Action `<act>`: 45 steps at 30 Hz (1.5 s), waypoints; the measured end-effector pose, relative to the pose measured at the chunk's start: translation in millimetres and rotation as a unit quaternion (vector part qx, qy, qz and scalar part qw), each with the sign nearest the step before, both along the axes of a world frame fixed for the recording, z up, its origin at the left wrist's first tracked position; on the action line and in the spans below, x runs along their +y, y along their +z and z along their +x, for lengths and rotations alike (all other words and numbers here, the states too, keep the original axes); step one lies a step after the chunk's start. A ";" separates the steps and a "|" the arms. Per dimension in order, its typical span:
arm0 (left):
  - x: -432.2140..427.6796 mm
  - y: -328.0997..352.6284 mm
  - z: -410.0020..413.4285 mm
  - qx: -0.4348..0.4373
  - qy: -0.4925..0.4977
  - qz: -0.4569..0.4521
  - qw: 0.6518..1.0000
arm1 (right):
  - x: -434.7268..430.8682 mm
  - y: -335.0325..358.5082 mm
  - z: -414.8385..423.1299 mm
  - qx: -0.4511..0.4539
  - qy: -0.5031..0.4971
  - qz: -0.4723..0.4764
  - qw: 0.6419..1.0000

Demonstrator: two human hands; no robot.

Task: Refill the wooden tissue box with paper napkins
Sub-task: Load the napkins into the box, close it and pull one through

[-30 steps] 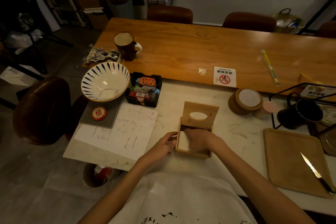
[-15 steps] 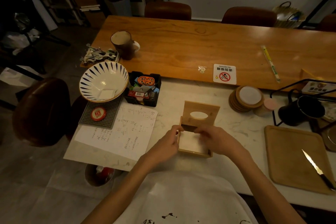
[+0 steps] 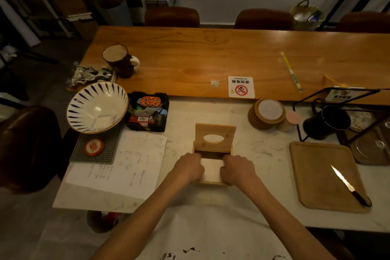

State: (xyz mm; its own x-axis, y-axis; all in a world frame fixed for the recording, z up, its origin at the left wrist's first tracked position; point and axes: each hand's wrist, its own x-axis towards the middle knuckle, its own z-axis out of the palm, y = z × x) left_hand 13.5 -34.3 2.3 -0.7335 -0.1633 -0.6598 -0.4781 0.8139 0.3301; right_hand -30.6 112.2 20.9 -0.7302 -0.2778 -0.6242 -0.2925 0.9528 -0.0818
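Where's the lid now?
Head view, centre: the lid stands raised at the far edge of the wooden tissue box, beyond the left hand and right hand.

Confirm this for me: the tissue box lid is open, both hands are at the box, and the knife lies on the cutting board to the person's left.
Wrong side. The head view shows the knife on the cutting board to the person's right. The rest is right: lid open, left hand and right hand at the tissue box.
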 end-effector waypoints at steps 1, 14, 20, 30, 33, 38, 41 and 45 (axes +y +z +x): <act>1.2 0.0 1.0 0.003 0.009 0.001 1.000 | 0.3 -1.4 0.3 0.007 -0.002 -0.001 1.000; 3.7 -6.3 7.8 0.040 0.023 0.004 0.999 | 2.3 -13.1 5.3 0.057 -0.014 -0.028 0.998; 2.0 -5.6 9.2 0.041 0.014 0.014 0.999 | 2.6 -11.7 6.9 0.058 -0.016 -0.039 0.997; -2.8 1.5 11.2 0.050 -0.010 0.032 0.998 | 1.6 -8.9 8.9 0.054 -0.030 -0.041 0.997; -4.4 3.4 10.6 0.043 -0.024 0.034 0.998 | 0.0 -7.7 9.7 0.047 -0.036 -0.035 0.998; -14.4 9.7 17.0 0.029 -0.067 0.077 0.994 | 13.8 3.7 9.6 -0.043 -0.047 -0.104 0.992; -26.7 22.4 26.7 0.078 -0.022 0.133 0.988 | 33.4 9.9 14.0 -0.038 -0.163 -0.278 0.946; -32.2 27.8 33.7 0.214 0.225 0.225 0.924 | 48.2 8.0 16.6 -0.121 -0.437 -0.489 0.745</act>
State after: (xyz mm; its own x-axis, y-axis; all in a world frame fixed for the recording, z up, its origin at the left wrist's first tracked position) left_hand 47.2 -66.4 30.2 -0.8673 -0.2959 -0.4003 -0.4822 0.2994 0.8233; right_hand -13.9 160.5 28.9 -0.7983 -0.1703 -0.5776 0.5405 0.2204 -0.8120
